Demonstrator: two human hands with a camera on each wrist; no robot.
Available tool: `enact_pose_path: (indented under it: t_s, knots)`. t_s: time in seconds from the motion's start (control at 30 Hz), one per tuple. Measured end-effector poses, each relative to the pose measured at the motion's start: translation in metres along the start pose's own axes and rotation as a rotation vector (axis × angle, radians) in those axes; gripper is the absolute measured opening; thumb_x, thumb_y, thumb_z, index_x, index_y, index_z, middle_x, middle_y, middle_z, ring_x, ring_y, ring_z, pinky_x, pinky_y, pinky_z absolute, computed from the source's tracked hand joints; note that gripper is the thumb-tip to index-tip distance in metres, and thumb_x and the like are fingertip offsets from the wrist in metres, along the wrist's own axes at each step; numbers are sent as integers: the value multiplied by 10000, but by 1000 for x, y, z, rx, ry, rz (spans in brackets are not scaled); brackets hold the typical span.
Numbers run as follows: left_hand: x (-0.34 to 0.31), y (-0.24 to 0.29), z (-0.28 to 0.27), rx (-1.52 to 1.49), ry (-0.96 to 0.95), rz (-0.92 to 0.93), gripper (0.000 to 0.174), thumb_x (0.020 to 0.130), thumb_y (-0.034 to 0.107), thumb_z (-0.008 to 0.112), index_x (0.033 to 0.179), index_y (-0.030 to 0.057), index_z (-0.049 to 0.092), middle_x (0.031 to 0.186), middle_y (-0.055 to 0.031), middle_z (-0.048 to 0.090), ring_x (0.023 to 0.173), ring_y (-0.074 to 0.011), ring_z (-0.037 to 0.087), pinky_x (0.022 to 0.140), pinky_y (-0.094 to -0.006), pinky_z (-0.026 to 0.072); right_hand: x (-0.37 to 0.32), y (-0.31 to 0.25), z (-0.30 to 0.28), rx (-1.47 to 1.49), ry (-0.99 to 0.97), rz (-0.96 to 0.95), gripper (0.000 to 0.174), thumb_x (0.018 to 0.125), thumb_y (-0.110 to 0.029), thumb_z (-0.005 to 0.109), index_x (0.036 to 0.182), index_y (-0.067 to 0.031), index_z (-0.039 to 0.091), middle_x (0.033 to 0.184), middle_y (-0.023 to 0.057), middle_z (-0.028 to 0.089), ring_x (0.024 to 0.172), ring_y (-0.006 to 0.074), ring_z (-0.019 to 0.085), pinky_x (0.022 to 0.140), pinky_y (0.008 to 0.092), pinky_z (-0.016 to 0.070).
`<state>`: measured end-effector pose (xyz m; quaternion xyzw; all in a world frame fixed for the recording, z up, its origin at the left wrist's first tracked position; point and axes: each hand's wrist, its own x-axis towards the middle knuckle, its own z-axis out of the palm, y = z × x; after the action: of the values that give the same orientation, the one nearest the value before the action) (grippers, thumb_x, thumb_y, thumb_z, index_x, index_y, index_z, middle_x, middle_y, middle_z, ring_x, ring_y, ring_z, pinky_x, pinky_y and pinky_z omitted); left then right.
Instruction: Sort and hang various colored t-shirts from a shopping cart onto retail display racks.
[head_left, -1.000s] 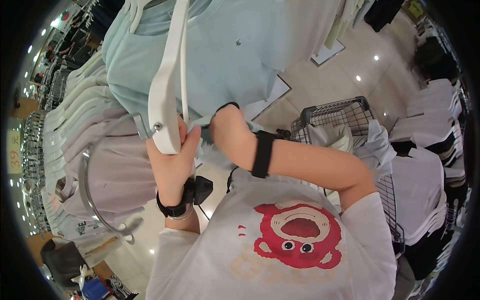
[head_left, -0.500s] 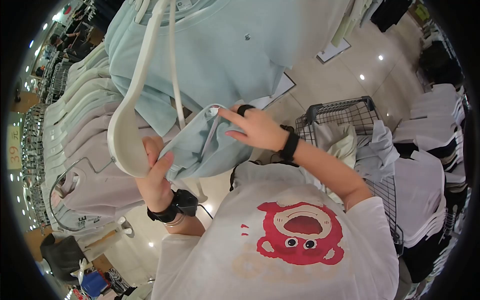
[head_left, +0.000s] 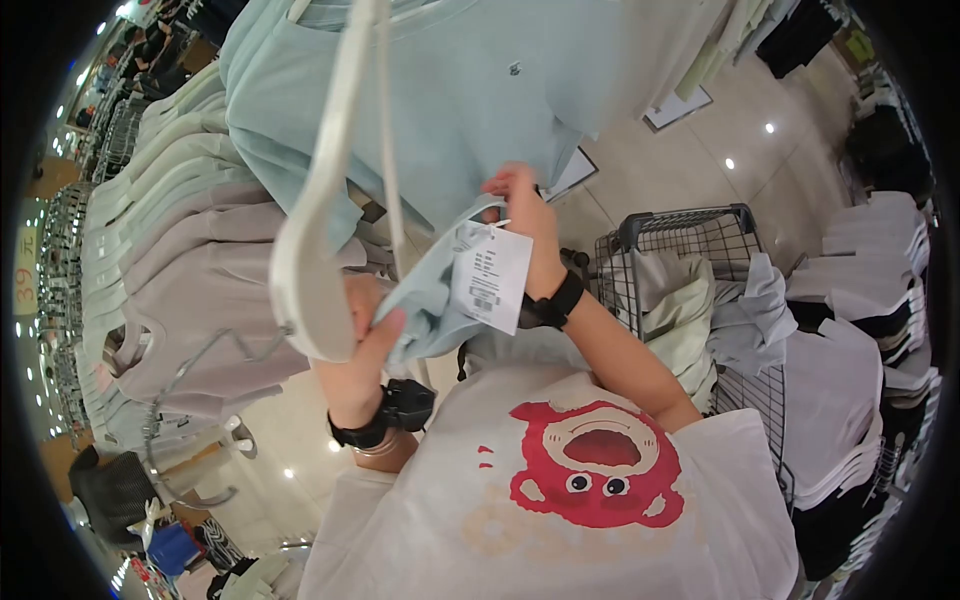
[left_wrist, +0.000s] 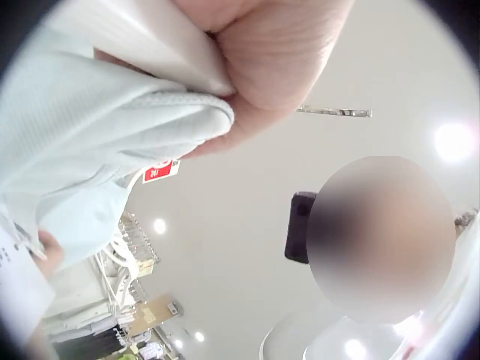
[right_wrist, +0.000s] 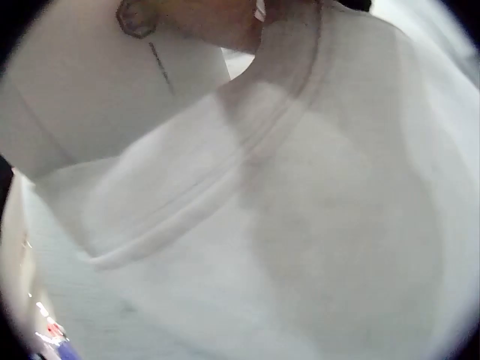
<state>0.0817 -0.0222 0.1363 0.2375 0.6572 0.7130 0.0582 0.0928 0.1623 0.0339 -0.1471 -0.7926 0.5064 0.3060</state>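
Observation:
In the head view my left hand grips the end of a white clothes hanger together with the edge of a light blue shirt. The left wrist view shows the folded shirt edge against the hanger under the curled fingers. My right hand pinches the other side of the shirt at its edge. From there hangs a white price tag with printed lines and a barcode. Ribbed pale fabric fills most of the right wrist view, below the fingers.
Another light blue shirt hangs right in front. Racks of pale shirts stand at the left. A wire cart holding crumpled clothes is at the right, beside more hanging white shirts.
The right hand has moved from near the left hand to the shirt's far edge, spreading the shirt between both hands. The price tag has come into view. The hanger has swung and tilted.

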Motion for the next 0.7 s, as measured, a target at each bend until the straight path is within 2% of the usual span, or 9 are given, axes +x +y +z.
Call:
enact_pose_path:
  t_s: [0.13, 0.17, 0.3, 0.37, 0.43, 0.57, 0.63, 0.67, 0.7]
  knots:
    - [-4, -12, 17, 27, -49, -44, 300, 665, -117, 595, 668, 77, 366, 664, 11, 353, 606, -88, 336, 545, -211, 269, 11, 23, 5, -589, -312, -32, 320, 714, -186, 576, 948, -25, 428, 663, 146, 602, 583, 307, 610, 520, 375, 470]
    - [-6, -14, 24, 18, 17, -92, 292, 677, -102, 598, 665, 78, 369, 657, 14, 357, 600, -81, 336, 542, -209, 276, 9, 33, 7, -636, -288, -101, 266, 718, -186, 551, 903, -17, 460, 570, 120, 585, 541, 314, 604, 480, 389, 466]
    - [-15, -27, 33, 203, 107, -169, 227, 721, -38, 608, 668, 58, 409, 625, 21, 378, 586, -64, 367, 546, -209, 323, 9, 59, -5, -851, -365, -1, 227, 737, -163, 533, 899, -13, 482, 610, 134, 592, 576, 315, 610, 505, 396, 480]
    - [-18, -42, 28, 412, 148, -161, 181, 737, 11, 618, 678, 42, 450, 601, 6, 431, 570, -80, 411, 546, -223, 359, 11, 79, -32, -931, -279, -208, 202, 744, -131, 518, 904, -10, 495, 630, 132, 592, 597, 308, 612, 521, 411, 485]
    - [-19, -61, 19, 469, 246, -137, 185, 738, 21, 616, 662, 40, 449, 585, -2, 445, 550, -89, 413, 536, -232, 365, 22, 47, -72, -896, -271, -110, 219, 749, -90, 502, 951, -6, 487, 650, 140, 586, 631, 330, 601, 554, 433, 475]
    - [-12, -76, 4, 607, 371, -136, 154, 743, 32, 599, 674, 11, 463, 558, -26, 464, 515, -113, 424, 526, -257, 390, 10, -4, -123, -555, -583, -96, 593, 666, 108, 448, 1213, -116, 391, 923, 234, 565, 809, 387, 558, 675, 443, 445]
    - [-10, -83, -3, 690, 371, -163, 80, 727, 8, 580, 745, -14, 504, 585, -61, 531, 525, -153, 492, 552, -282, 424, -5, -18, -134, -424, -697, -230, 627, 641, 119, 450, 1202, -162, 451, 1155, 177, 526, 850, 364, 564, 701, 419, 458]
    - [-9, -86, -2, 689, 375, -168, 80, 727, 8, 580, 745, -14, 504, 585, -61, 531, 525, -153, 492, 552, -282, 424, -12, -29, -140, -486, -795, -195, 585, 648, 89, 509, 1160, -194, 503, 1220, 145, 500, 847, 328, 585, 684, 383, 476]
    - [-7, -88, -1, 690, 339, -142, 74, 716, 4, 575, 754, -18, 516, 595, -86, 550, 530, -189, 522, 559, -297, 435, -18, -35, -142, -532, -819, -324, 629, 626, 85, 526, 1167, -235, 492, 1249, 145, 479, 863, 304, 595, 651, 351, 481]
